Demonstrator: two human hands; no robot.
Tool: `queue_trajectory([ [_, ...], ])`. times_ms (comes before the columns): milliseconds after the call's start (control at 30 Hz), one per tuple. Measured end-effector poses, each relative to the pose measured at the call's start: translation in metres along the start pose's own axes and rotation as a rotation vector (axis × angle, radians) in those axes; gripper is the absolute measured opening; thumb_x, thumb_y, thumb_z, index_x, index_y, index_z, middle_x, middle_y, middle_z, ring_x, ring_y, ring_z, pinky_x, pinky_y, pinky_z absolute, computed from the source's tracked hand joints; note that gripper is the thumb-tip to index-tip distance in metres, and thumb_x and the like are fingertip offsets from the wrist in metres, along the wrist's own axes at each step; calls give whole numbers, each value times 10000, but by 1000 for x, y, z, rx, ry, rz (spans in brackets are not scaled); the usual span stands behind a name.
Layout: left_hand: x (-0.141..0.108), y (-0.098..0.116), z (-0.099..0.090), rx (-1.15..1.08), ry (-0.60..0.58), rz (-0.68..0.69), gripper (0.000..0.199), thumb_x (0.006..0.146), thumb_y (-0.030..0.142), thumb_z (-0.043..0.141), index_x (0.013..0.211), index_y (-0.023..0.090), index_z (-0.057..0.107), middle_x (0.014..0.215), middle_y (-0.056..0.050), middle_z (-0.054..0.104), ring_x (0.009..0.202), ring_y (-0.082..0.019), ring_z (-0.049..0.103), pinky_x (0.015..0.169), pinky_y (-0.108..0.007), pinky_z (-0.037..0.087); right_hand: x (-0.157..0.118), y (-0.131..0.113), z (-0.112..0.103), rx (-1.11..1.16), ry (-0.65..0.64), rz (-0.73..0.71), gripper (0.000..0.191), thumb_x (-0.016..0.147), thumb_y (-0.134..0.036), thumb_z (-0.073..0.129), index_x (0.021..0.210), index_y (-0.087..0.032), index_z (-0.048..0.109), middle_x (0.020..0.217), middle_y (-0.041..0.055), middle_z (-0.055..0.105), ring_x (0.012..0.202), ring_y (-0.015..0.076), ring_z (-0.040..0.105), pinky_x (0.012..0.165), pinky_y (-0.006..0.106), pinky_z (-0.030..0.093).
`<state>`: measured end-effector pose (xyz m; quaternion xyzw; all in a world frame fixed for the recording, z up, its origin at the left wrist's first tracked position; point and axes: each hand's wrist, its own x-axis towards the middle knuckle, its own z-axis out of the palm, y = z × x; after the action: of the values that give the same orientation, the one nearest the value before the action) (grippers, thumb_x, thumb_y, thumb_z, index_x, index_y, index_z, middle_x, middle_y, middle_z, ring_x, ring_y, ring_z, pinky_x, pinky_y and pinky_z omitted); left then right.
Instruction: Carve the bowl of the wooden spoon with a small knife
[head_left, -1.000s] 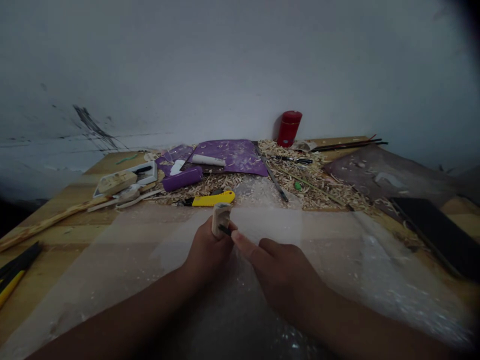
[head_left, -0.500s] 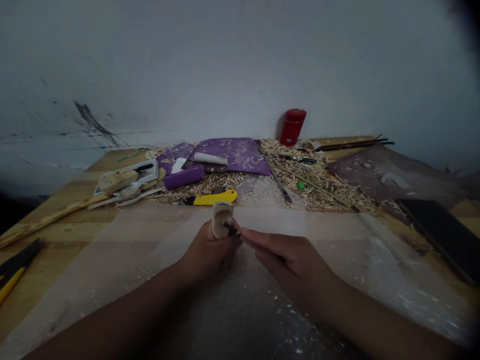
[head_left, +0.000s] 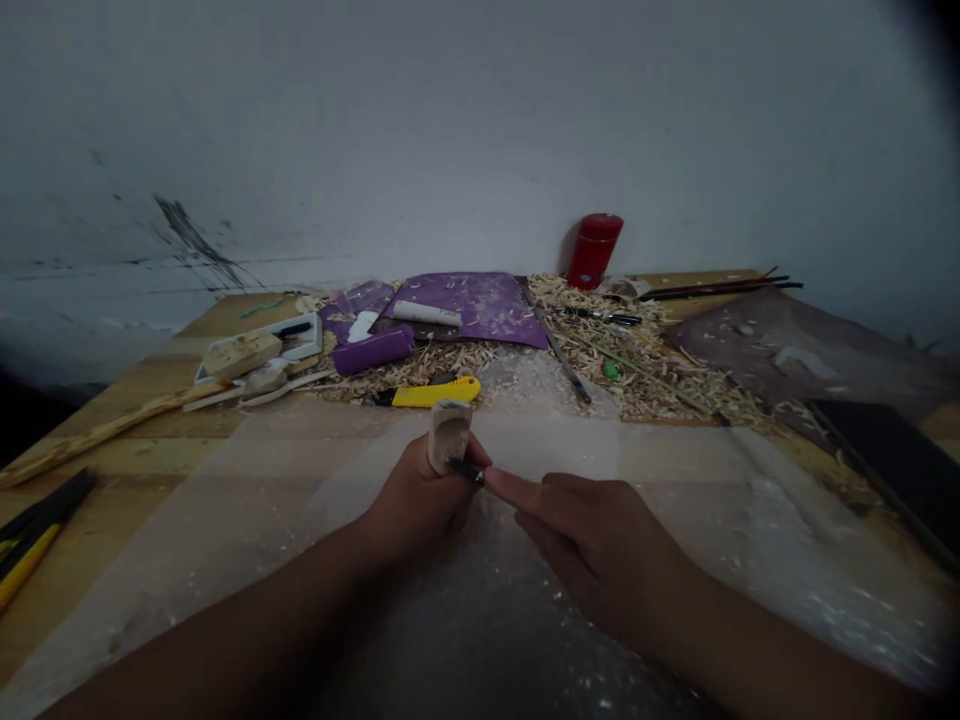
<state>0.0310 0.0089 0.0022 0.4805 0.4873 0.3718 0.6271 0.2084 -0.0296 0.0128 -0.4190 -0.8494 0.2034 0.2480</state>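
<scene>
Upright in my left hand is a pale wooden piece with a scooped hollow in the face toward me. My fingers wrap around its lower part. My right hand grips a slim carving tool with a dark tip and a silvery collar. The tip touches or nearly touches the lower part of the hollow. Most of the tool's handle is hidden by my right fingers. Just beyond the wood lies a yellow utility knife.
Wood shavings cover the table's back, around a purple sheet, a purple roll and a red canister. To the left are a white tray and black-yellow handles. A dark flat slab lies right.
The tool tip has shifted slightly down in the hollow, and my right hand a little down and right. The whole view has shifted slightly. Both grips stay the same.
</scene>
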Motion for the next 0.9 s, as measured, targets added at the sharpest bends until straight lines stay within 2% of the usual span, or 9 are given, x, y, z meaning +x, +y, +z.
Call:
queue_trajectory([
  [233,4,-4,1,156,88,89,98,570,155,594,651,166,541,560,42,508,508,-84,445,481,-207,372,-4,-3,4,-233,-66,-32,495,814,-106,347,1297,-204,394,648,29,565,504,184,513,476,301,375],
  [333,4,-5,0,201,91,128,84,583,164,593,651,167,544,575,34,512,533,-94,456,497,-214,383,-2,-10,5,9,-27,55,437,827,-121,361,1241,-213,466,743,43,627,600,174,572,552,295,438],
  [400,4,-6,-2,244,109,139,74,600,188,588,656,170,542,566,35,509,527,-98,458,498,-218,386,1,-15,7,274,10,166,369,847,-154,386,1180,-247,516,869,18,657,713,146,604,633,257,463],
  [467,5,-6,-2,287,144,143,80,609,208,580,669,173,541,562,37,508,522,-101,460,503,-221,390,2,-18,10,411,40,224,338,854,-169,398,1149,-261,534,956,-2,654,792,129,608,682,231,464],
  [533,5,-6,-2,317,170,143,90,604,210,578,676,175,537,569,38,512,522,-104,464,506,-224,393,1,-17,13,297,45,188,373,849,-148,381,1183,-250,512,899,16,659,760,144,611,666,252,464],
  [667,5,-5,0,347,185,127,70,604,188,560,664,187,525,540,42,501,488,-104,450,492,-227,387,-4,-12,19,-271,-8,32,555,765,-92,407,1310,-197,383,694,57,623,524,179,560,486,282,416],
  [733,6,-5,-1,373,191,138,56,613,185,552,661,191,524,526,46,495,482,-108,450,491,-230,385,-4,-12,20,-338,-9,23,580,745,-85,426,1316,-176,376,704,76,627,510,190,557,471,292,412],
  [800,7,-5,-1,408,203,162,65,608,180,560,662,186,525,552,42,509,513,-114,471,513,-234,392,-1,-14,19,-131,21,81,501,787,-97,408,1278,-189,430,773,76,650,614,201,600,551,306,455],
  [900,8,-3,-2,438,218,185,77,605,177,568,660,181,515,579,42,516,554,-118,486,538,-235,397,5,-17,18,315,95,197,382,848,-137,378,1191,-246,507,961,30,654,862,173,606,731,297,470],
])
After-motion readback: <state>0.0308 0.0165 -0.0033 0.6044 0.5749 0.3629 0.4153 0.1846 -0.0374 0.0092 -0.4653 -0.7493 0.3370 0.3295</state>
